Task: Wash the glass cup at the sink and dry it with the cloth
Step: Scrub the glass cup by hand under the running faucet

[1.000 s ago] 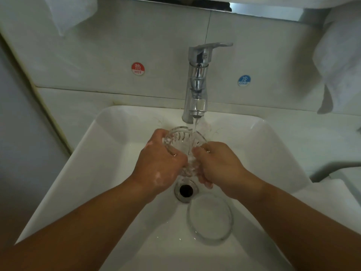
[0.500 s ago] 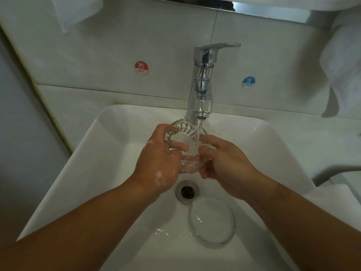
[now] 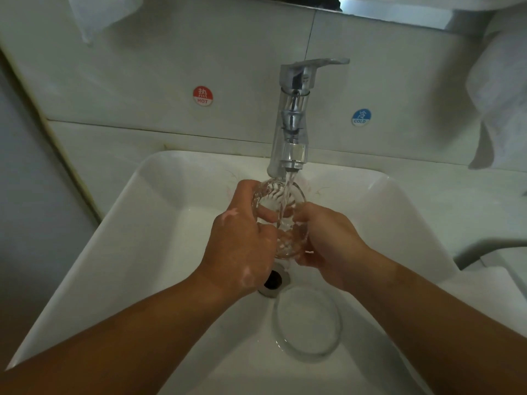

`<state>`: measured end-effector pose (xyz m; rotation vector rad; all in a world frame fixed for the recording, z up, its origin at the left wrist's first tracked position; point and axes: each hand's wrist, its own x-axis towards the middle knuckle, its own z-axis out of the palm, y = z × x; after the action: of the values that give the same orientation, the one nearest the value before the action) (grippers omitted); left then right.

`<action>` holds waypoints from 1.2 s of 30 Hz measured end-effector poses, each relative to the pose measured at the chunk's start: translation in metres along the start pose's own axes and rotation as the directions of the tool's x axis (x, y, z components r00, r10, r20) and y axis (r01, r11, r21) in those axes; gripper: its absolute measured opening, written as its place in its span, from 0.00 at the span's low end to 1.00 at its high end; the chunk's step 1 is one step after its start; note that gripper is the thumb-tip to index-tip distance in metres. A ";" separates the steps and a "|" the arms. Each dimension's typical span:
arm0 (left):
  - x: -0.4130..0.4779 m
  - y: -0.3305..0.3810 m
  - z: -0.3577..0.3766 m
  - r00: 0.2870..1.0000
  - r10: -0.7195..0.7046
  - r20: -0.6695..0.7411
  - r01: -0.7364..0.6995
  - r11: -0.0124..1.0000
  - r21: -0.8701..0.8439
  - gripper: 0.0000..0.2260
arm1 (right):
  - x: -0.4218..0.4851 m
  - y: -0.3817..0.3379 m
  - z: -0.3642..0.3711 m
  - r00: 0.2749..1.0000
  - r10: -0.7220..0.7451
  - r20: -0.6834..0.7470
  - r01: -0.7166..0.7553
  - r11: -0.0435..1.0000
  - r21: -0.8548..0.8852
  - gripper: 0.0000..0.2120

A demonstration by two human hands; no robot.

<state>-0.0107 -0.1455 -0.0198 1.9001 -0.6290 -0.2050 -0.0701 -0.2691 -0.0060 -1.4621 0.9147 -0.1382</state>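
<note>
While water runs from the chrome tap (image 3: pixel 293 124) into the ribbed clear glass cup (image 3: pixel 281 215), held tilted below the spout, rinsing is in hand. The left hand (image 3: pixel 242 243) grips the cup's side; the right hand (image 3: pixel 328 243) curls round its base. Next, I judge: emptying it, then the white cloth (image 3: pixel 502 89) hanging right of the tap. A red round sticker (image 3: pixel 202 96) left of the tap reads "HOT"; a blue round sticker (image 3: pixel 361 117) right of it, "COLD".
</note>
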 end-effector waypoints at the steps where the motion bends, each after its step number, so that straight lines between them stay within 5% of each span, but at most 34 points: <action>1: 0.000 0.000 0.000 1.000 0.003 0.002 -0.003 1.000 0.002 0.19 | 0.000 -0.001 0.000 1.000 0.014 -0.003 -0.014 1.000 -0.007 0.10; 16: 0.013 -0.006 -0.019 0.997 0.007 -0.077 -0.004 0.999 0.039 0.13 | 0.003 -0.007 0.011 0.996 -0.005 0.094 0.003 1.000 0.025 0.12; 23: 0.015 -0.006 -0.025 0.994 -0.105 0.015 0.106 0.994 -0.017 0.13 | -0.001 -0.008 0.009 0.992 0.013 0.122 -0.001 0.995 -0.097 0.10; 27: 0.019 -0.007 -0.032 0.979 -0.166 0.120 0.174 0.983 -0.057 0.16 | -0.001 -0.007 0.006 0.966 0.026 0.259 0.000 0.995 -0.100 0.07; 29: 0.020 -0.007 -0.036 0.963 -0.201 0.178 0.228 0.963 -0.146 0.18 | 0.001 -0.009 0.004 0.961 -0.021 0.274 0.060 0.989 -0.132 0.07; 33: 0.021 -0.004 -0.040 0.929 -0.210 0.304 0.286 0.929 -0.233 0.19 | 0.005 -0.003 0.008 0.968 -0.208 0.140 0.241 0.926 -0.290 0.23; 36: 0.021 -0.006 -0.035 0.953 -0.228 0.201 0.288 0.887 -0.361 0.16 | 0.002 0.001 0.014 0.948 -0.289 0.132 0.300 0.952 -0.069 0.15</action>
<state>0.0241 -0.1265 -0.0080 1.5837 -0.3950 -0.6103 -0.0608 -0.2590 -0.0103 -1.6660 0.6062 -0.2301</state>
